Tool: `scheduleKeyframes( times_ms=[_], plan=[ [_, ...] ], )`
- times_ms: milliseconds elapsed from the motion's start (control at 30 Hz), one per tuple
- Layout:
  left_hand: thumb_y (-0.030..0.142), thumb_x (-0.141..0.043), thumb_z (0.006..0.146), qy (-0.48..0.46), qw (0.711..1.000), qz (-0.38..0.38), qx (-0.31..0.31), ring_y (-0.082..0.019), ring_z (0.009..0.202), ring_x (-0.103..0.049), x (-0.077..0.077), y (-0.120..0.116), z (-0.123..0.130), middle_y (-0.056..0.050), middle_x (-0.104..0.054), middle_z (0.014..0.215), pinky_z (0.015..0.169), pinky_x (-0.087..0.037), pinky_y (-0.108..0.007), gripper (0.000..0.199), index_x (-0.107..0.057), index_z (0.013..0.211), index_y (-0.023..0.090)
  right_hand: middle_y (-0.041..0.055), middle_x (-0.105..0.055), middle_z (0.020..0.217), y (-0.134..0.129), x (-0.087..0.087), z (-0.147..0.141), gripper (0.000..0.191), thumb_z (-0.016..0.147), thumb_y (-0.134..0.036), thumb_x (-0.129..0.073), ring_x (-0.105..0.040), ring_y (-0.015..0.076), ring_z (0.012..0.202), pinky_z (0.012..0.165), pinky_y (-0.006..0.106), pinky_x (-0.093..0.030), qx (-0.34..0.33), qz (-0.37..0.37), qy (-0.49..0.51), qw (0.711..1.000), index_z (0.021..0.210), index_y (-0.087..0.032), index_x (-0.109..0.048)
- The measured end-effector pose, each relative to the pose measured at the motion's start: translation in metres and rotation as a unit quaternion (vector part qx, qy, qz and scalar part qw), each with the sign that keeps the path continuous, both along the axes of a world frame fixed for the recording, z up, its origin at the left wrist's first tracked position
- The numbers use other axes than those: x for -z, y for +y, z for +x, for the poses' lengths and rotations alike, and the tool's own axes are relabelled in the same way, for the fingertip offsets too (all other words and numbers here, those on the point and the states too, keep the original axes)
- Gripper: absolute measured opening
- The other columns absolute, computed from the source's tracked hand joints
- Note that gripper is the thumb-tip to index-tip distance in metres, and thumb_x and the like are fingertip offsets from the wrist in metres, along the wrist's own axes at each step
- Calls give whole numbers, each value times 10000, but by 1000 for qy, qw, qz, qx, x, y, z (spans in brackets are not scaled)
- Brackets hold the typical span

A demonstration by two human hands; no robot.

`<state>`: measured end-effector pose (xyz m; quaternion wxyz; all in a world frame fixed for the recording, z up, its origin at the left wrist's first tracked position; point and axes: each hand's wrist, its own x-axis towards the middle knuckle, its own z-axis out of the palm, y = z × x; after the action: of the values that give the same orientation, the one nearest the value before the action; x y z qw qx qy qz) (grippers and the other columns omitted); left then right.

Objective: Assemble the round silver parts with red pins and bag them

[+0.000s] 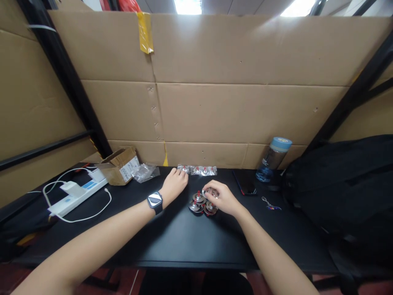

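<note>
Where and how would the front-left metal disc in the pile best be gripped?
Probably by the rim of that front-left disc, pinched from the near left: its round edge faces outward there, while neighbouring discs crowd its far and right sides, and the right hand is over on the right.

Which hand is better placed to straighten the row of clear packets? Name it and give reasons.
The left hand, I'd judge: it is right at the left end of the clear packets. The right hand is at the metal discs, nearer the person.
</note>
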<state>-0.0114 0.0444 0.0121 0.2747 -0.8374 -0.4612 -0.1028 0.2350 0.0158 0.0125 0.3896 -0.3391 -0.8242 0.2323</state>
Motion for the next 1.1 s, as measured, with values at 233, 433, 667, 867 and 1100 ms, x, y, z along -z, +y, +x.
scheduleKeyframes(
  times_ms=[233,433,667,867,1100],
  plan=[
    [166,-533,963,14,999,-19,36,-290,934,-612,-7,2,55,-152,-684,954,873,-365,-412,155,-670,991,98,42,-597,993,-30,-6,-32,430,912,-281,-650,-550,132,706,585,242,-456,-102,-71,63,990,1341,-262,-628],
    [220,-562,962,35,997,-45,44,-281,902,-654,4,18,72,-153,-730,918,922,-348,-432,191,-716,932,111,8,-569,967,-43,-2,-46,673,880,-199,-668,-466,74,618,554,210,-416,-191,-135,36,972,1512,-272,-450],
    [175,-550,939,37,995,-80,40,-265,792,-681,15,20,67,-140,-745,791,946,-334,-460,238,-737,801,126,15,-570,1003,-45,3,-58,731,838,-101,-631,-498,73,651,548,194,-413,-211,-188,50,958,1517,-302,-447],
    [204,-501,977,0,995,-94,42,-281,885,-688,11,19,57,-163,-743,915,965,-338,-468,244,-720,926,108,38,-603,1112,-42,12,-57,803,817,-135,-680,-551,67,668,541,178,-416,-219,-199,50,954,1541,-313,-381],
    [287,-536,978,-61,967,-213,128,-227,1109,-657,4,18,28,-82,-693,1246,907,-419,-342,307,-625,1271,255,12,-626,855,-21,2,-28,273,882,-223,-634,-542,103,654,597,225,-448,-85,-160,132,975,1137,-201,-729]
  ],
)
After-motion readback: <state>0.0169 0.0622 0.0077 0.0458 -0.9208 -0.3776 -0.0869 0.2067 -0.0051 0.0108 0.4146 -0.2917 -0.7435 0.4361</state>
